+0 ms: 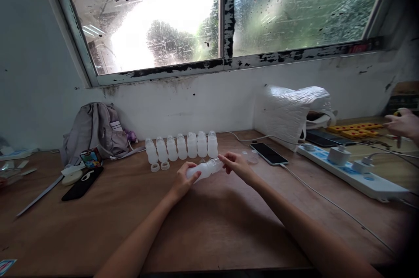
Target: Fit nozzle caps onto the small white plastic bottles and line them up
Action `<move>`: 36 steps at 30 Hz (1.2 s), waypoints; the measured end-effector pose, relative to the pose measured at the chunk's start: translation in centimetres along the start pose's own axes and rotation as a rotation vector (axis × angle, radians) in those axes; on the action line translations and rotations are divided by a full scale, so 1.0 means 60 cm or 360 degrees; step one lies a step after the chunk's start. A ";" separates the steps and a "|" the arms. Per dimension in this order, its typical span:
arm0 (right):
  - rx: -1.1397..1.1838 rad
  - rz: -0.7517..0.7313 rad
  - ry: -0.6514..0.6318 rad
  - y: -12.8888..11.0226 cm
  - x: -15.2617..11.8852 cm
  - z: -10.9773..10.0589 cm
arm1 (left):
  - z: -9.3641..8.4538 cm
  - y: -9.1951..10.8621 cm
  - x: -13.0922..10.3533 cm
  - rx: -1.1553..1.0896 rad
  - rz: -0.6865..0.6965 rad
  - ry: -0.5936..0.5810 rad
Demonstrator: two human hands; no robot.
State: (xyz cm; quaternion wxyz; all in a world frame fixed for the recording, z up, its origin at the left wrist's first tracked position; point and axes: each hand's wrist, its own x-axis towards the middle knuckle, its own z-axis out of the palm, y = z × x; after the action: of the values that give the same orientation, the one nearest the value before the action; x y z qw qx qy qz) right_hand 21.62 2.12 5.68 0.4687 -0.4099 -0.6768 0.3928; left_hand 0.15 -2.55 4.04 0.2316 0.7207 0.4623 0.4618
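Note:
A translucent white baby bottle (pixel 203 170) is held nearly sideways above the table, its clear top pointing right. My left hand (pixel 183 182) is closed around its lower body. At the other end, the fingers of my right hand (pixel 238 166) pinch the bottle's clear cap (pixel 216 161); the exact contact is partly hidden by the fingers. Just behind stands a row of several similar upright bottles (pixel 181 147) with clear tops. Two white rings (pixel 155 167) lie in front of the row's left end. Clear plastic pieces (pixel 252 156) rest right of my right hand.
A phone (pixel 269 153) with a cable and a white power strip (pixel 353 171) lie right. Behind them is a silvery padded bag (pixel 284 114). A grey backpack (pixel 98 129) and black pouch (pixel 81 184) are left. Another person's hand (pixel 406 124) is near yellow parts (pixel 355 129).

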 end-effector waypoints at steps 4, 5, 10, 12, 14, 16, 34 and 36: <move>0.0169 0.0000 -0.0070 -0.007 -0.003 -0.002 | 0.000 -0.003 0.003 -0.0042 -0.0042 0.0047; 0.0230 -0.0009 -0.0096 -0.009 -0.004 -0.003 | 0.000 -0.005 0.005 -0.0062 -0.0063 0.0066; 0.0463 -0.0078 -0.0204 -0.014 -0.005 -0.008 | -0.001 -0.015 0.010 -0.0134 -0.0116 0.0112; 0.0497 -0.0096 -0.0250 -0.013 -0.004 -0.009 | -0.002 -0.016 0.010 -0.0147 -0.0116 0.0120; 0.0519 -0.0107 -0.0283 -0.011 -0.003 -0.009 | -0.002 -0.016 0.009 -0.0153 -0.0111 0.0133; 0.0541 -0.0113 -0.0298 -0.010 -0.003 -0.007 | -0.002 -0.015 0.009 -0.0149 -0.0095 0.0148; 0.0619 0.0053 -0.0239 -0.005 -0.006 0.004 | -0.002 -0.012 0.001 0.0074 0.0098 0.0136; 0.0620 0.0076 -0.0224 -0.001 -0.007 0.007 | -0.001 -0.016 0.000 0.0111 0.0148 0.0157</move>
State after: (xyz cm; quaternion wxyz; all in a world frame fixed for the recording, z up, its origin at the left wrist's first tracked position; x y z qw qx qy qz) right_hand 21.31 1.67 5.53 0.4812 -0.2991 -0.6092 0.5548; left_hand -0.34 -2.09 3.37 0.1614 0.7254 0.4549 0.4906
